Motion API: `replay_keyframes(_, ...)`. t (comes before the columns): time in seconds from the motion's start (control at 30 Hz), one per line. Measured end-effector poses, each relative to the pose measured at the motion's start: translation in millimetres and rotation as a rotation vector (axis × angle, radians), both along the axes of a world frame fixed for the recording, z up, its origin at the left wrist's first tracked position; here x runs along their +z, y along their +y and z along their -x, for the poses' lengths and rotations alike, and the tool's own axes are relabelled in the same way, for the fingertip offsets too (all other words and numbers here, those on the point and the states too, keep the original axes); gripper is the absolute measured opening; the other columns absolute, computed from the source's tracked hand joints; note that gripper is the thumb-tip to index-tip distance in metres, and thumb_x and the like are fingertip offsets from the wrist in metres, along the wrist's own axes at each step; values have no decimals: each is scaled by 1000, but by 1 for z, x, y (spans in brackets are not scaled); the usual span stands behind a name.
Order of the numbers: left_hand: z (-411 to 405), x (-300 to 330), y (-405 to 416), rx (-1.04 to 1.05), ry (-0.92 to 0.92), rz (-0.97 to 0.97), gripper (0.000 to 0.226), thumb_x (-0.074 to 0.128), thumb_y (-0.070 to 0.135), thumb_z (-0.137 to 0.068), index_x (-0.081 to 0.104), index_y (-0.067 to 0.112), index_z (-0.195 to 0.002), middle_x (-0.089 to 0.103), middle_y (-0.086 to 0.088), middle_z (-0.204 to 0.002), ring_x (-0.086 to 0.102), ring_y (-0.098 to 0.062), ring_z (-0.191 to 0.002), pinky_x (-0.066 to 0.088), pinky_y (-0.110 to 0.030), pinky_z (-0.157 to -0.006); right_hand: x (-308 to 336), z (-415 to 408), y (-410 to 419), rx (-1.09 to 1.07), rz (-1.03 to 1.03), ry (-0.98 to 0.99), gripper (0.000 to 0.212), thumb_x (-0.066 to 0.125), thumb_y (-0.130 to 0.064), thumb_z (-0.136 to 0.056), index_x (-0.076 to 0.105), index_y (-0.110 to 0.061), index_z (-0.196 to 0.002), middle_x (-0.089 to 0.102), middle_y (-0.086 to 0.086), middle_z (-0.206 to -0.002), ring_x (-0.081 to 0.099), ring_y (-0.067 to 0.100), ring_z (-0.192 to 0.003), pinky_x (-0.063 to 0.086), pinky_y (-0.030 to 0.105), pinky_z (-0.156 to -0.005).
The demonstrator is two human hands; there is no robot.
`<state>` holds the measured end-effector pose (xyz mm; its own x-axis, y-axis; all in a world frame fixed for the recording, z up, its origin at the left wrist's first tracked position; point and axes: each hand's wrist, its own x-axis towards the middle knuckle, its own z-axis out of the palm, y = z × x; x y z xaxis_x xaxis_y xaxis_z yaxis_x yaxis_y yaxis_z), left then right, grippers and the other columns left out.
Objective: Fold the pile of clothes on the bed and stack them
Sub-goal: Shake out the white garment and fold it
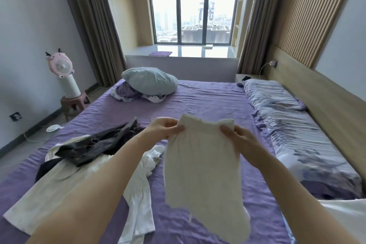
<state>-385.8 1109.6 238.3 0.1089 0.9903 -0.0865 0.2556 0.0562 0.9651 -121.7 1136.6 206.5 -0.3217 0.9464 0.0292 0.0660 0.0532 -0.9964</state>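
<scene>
- The pile of clothes lies on the purple bed to the left of the white garment, a rumpled heap of pale pieces with a dark grey one on top; none of it is folded yet.
- The left hand pinches the top left corner of the white garment, thumb and fingers curled over the edge.
- The white garment hangs in the air between the two hands, over the bed, draping limply. It looks light, soft and thin, possibly ribbed, though the blur makes that hard to confirm. It will sag and crease wherever it is unsupported, so the top corners are the best places to hold it.
- The right hand grips the top right corner of the garment, apart from the left, keeping the top edge spread.
- Right of the garment, a floral quilt runs along the bed's side.
</scene>
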Motion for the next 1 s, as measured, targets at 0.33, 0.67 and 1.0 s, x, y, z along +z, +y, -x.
replay_keyframes(0.33,-8,-60,85,50,-26,84,21,59,9,-93,62,-4,-109,61,-5,-78,55,-3,-60,43,-13,-56,-54,16,75,-234,82,-132,23,75,-29,-79,67,-17,-97,70,4,-90,66,14,-77,54,32,-71)
replay_keyframes(0.67,18,-82,185,-103,-249,96,15,73,3,-79,72,11,-91,72,-1,-84,66,-9,-76,52,-18,-73,-63,36,134,-459,48,28,12,76,-19,-77,67,-16,-84,70,-7,-70,64,3,-63,49,17,-53)
replay_keyframes(1.0,29,-269,142,-200,95,296,14,77,5,-76,68,10,-85,63,2,-80,52,-8,-69,42,-19,-63,-248,43,77,-374,395,-135,7,76,-14,-76,72,-16,-80,71,-8,-78,63,2,-74,47,12,-67)
